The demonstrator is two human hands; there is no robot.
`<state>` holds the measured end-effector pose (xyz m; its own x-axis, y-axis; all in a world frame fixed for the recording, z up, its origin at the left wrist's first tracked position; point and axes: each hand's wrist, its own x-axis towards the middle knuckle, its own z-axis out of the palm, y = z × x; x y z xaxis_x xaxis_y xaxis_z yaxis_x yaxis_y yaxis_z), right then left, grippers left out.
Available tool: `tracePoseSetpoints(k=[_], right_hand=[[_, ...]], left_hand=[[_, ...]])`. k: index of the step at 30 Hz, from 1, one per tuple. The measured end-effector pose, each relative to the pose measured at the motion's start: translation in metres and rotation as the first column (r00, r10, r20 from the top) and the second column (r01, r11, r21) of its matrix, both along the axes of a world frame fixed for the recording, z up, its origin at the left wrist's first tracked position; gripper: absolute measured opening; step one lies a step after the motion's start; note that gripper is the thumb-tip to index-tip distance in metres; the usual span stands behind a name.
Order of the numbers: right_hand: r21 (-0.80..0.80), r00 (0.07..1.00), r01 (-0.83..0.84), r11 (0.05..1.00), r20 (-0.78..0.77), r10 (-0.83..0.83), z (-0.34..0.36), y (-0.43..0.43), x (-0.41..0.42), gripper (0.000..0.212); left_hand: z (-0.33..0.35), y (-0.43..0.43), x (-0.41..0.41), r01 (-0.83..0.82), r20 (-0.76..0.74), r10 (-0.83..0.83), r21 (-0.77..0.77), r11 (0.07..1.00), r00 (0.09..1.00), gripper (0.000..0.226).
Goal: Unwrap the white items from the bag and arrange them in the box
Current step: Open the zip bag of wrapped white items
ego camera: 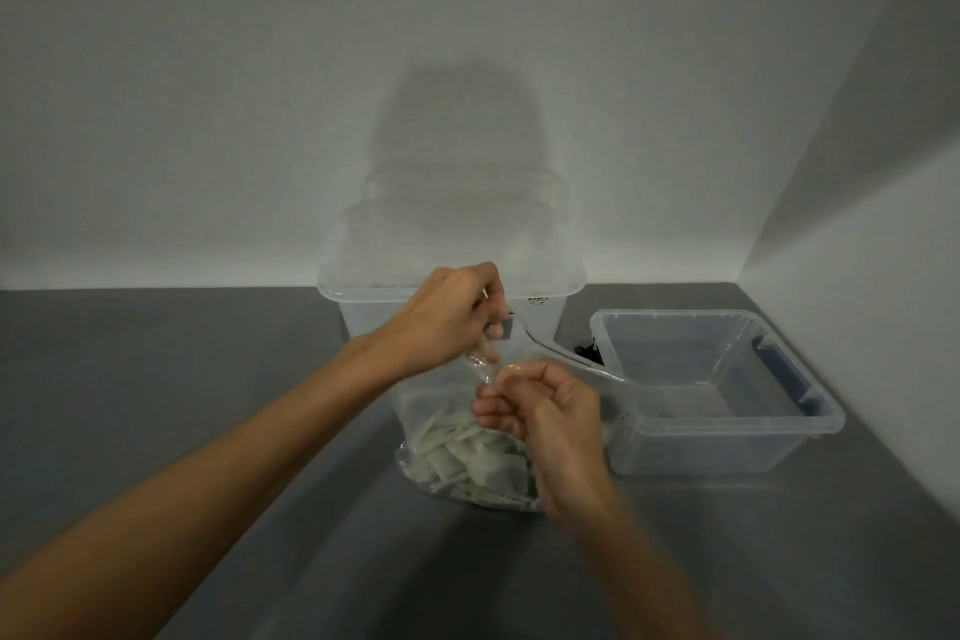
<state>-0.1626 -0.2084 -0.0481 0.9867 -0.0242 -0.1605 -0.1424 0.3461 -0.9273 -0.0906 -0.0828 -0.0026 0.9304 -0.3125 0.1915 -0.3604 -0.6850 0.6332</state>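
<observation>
Wrapping of clear film (483, 372) is pinched between the two hands, just above the mouth of the clear plastic bag (415, 413); the left hand (447, 317) holds the upper part, its fingers curled tight round the film with the knuckles up; the right hand (556, 426) sits just below and to the right, fingers folded toward the palm and gripping the lower part; a slender pale item (563, 358) runs from the left hand down to the right, its far end reaching the near left corner of the open box (701, 455), though whether it touches the rim cannot be told; the bag stands on the grey table (182, 379), with a heap of white items (478, 463) in its bottom, each too blurred to name more closely; the open box, clear plastic with a dark blue clip (784, 372) on its right inner wall, stands just right of the bag; behind the hands is a large clear lidded bin (550, 288) against the white wall (208, 120), with hazy clear containers (457, 218) stacked on top; a small black object (587, 353) lies between bin and box.
</observation>
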Motion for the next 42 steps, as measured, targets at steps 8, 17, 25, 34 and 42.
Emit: tracePoseSetpoints(k=[8,17,25,34,42], right_hand=[[-0.138,0.992,-0.071,0.988,0.095,0.084,0.006,-0.009,-0.034,0.018],[-0.386,0.977,-0.214,0.897,-0.101,0.189,-0.002,-0.049,-0.038,0.011],[-0.833,0.94,0.272,0.482,0.338,0.053,0.051,-0.062,0.035,0.066],[-0.976,0.898,0.199,-0.095,0.142,0.417,0.034,-0.067,0.075,0.03],[-0.631,0.955,-0.266,0.729,-0.071,0.288,0.005,-0.071,0.053,0.053]], left_hand=[[0.001,0.039,0.039,-0.211,0.201,0.182,0.134,0.968,0.963,0.009],[0.007,0.036,0.031,-0.28,-0.033,0.279,-0.054,0.958,0.96,0.029],[0.015,0.019,0.017,-0.085,-0.044,0.081,-0.102,0.991,0.996,0.021],[0.015,0.039,-0.032,-0.181,0.041,0.19,0.554,0.813,0.981,0.03],[-0.024,0.052,-0.055,-0.35,-0.477,0.183,-0.289,0.891,0.86,0.079]])
